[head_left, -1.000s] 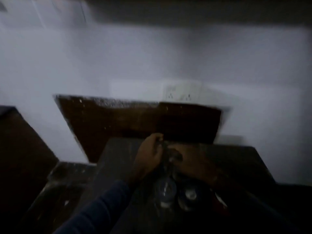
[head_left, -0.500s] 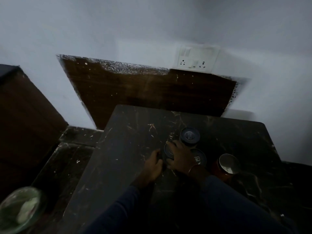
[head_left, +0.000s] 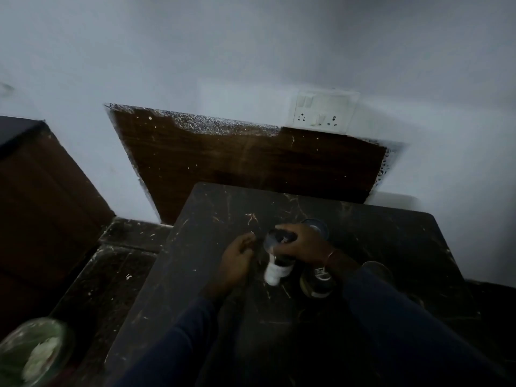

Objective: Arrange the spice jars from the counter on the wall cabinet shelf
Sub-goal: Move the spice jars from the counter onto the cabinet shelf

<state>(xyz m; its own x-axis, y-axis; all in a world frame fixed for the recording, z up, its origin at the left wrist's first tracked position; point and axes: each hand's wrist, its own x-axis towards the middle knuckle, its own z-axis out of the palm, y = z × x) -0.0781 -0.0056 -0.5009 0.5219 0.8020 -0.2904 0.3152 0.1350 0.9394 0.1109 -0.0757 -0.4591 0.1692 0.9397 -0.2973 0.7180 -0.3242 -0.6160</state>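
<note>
Head view: right grip clamps the spice jar from above; left grip hangs loose, empty. Top-only hold could slip, toppling the neighbour jar just beside.

A dim home kitchen corner. A scratched dark stone counter bears spice jars; a socket plate sits at one o'clock.
</note>
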